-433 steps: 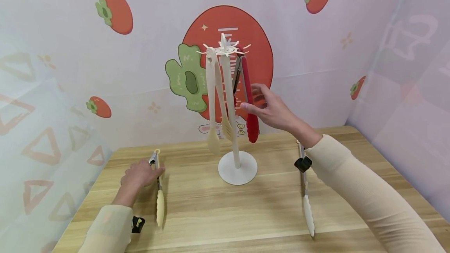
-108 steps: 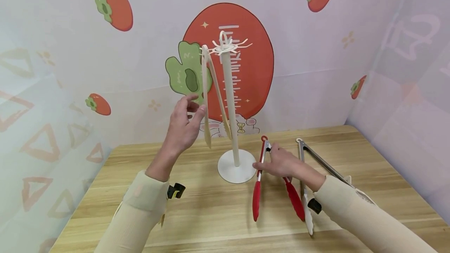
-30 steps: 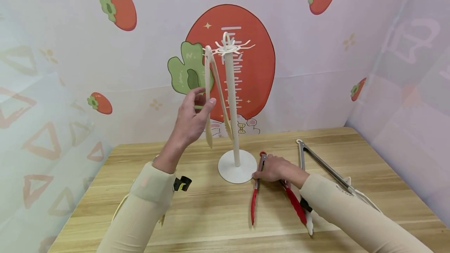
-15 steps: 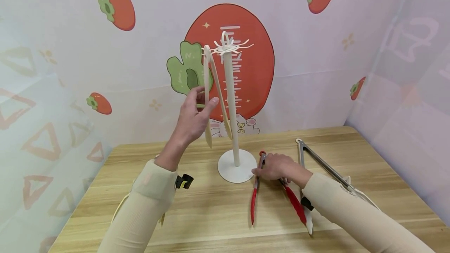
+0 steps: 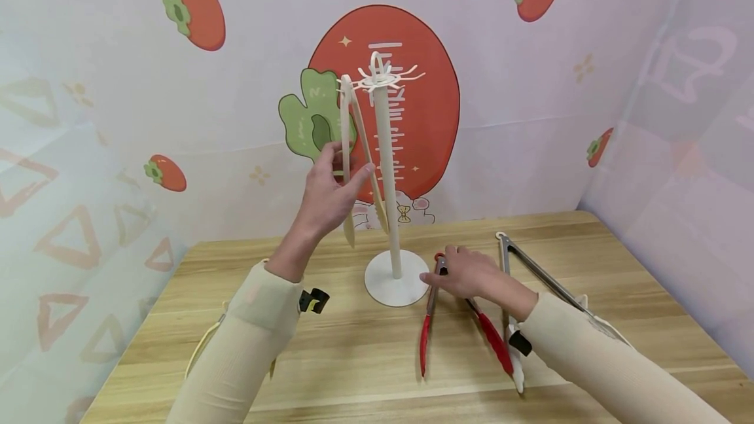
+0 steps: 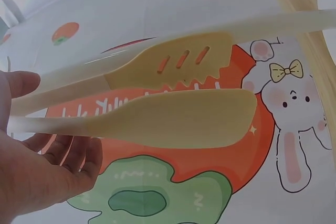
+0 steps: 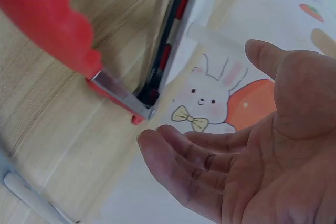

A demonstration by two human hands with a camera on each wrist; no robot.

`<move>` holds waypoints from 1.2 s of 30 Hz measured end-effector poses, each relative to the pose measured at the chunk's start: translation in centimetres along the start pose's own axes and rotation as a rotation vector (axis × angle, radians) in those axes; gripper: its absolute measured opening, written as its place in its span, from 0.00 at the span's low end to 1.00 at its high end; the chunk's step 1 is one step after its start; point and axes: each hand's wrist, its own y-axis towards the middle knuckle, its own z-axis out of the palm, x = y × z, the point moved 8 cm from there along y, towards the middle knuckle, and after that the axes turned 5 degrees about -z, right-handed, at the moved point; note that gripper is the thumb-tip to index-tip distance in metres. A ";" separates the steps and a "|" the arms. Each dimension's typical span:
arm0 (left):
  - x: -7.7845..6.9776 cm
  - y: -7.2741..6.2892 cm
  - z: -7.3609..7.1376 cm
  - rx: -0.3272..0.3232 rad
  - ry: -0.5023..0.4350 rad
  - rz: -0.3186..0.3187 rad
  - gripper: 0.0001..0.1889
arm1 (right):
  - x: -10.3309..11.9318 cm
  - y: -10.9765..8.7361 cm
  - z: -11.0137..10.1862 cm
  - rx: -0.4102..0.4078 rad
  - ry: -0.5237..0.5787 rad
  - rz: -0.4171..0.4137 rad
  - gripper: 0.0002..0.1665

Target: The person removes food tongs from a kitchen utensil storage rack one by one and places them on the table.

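Cream tongs (image 5: 345, 126) hang spread from a hook on the left of the white rack (image 5: 385, 169). One end is a flat blade and the other is slotted with a toothed edge, as the left wrist view shows. My left hand (image 5: 330, 195) reaches around the tongs' arms, thumb in front and fingers behind, leaving the arms apart. Red-tipped tongs (image 5: 427, 326) lie spread on the table to the right of the rack's base. Just over their hinge end is my right hand (image 5: 471, 275), palm and relaxed fingers away from the metal in the right wrist view.
White-tipped tongs (image 5: 542, 273) lie spread at the right, partly under the right sleeve and overlapped by a red tip. Yellow tongs (image 5: 203, 345) at the left are mostly hidden by the left forearm. A printed cloth wall (image 5: 247, 110) rises behind the table.
The red tongs, on the rack in the oldest frame, now lie on the table, and my right hand has come up off them. My left hand has moved right, further around the cream tongs.
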 end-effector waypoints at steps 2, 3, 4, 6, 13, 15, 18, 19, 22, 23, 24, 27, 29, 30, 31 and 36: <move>-0.1 0.1 0.1 -0.009 -0.004 0.003 0.30 | 0.2 -0.3 -0.2 -0.013 0.009 -0.007 0.51; -0.2 0.1 0.1 -0.014 -0.003 0.005 0.29 | 0.3 -0.4 -0.2 -0.017 0.012 -0.011 0.52; -0.3 0.2 0.2 -0.018 -0.003 0.006 0.29 | 0.5 -0.6 -0.2 -0.021 0.013 -0.015 0.52; -0.4 0.3 0.3 -0.021 -0.008 0.012 0.28 | 0.7 -0.9 -0.2 -0.026 0.017 -0.026 0.51; -0.6 0.5 0.8 -0.031 -0.036 0.053 0.25 | 1.4 -1.9 -0.1 -0.048 0.039 -0.053 0.46; -0.7 0.6 0.8 -0.035 -0.036 0.062 0.24 | 1.5 -2.2 -0.2 -0.055 0.050 -0.054 0.45; -0.7 0.7 0.9 -0.031 -0.044 0.067 0.23 | 1.6 -2.6 -0.2 -0.068 0.059 -0.068 0.47; -0.7 0.7 1.0 -0.027 -0.047 0.069 0.22 | 1.7 -2.8 -0.2 -0.071 0.061 -0.074 0.49; -0.7 0.8 1.2 -0.015 -0.057 0.072 0.20 | 1.7 -3.2 -0.2 -0.083 0.064 -0.092 0.52; -0.7 0.8 1.3 -0.012 -0.056 0.072 0.19 | 1.8 -3.4 -0.2 -0.086 0.068 -0.096 0.53; -0.7 0.8 1.3 -0.009 -0.054 0.072 0.18 | 1.8 -3.5 -0.1 -0.086 0.074 -0.099 0.53; -0.8 0.9 1.4 -0.003 -0.052 0.068 0.17 | 1.8 -3.9 0.0 -0.088 0.087 -0.107 0.54; -0.8 0.9 1.6 0.003 -0.051 0.065 0.17 | 1.8 -4.0 0.2 -0.084 0.093 -0.110 0.56; -0.8 0.9 1.6 0.008 -0.054 0.062 0.16 | 1.8 -4.1 0.2 -0.082 0.094 -0.110 0.56; -0.8 0.9 1.7 0.013 -0.058 0.059 0.16 | 1.8 -4.2 0.3 -0.081 0.094 -0.111 0.56; -0.9 0.9 1.8 0.032 -0.083 0.051 0.17 | 1.9 -4.4 0.4 -0.083 0.097 -0.127 0.56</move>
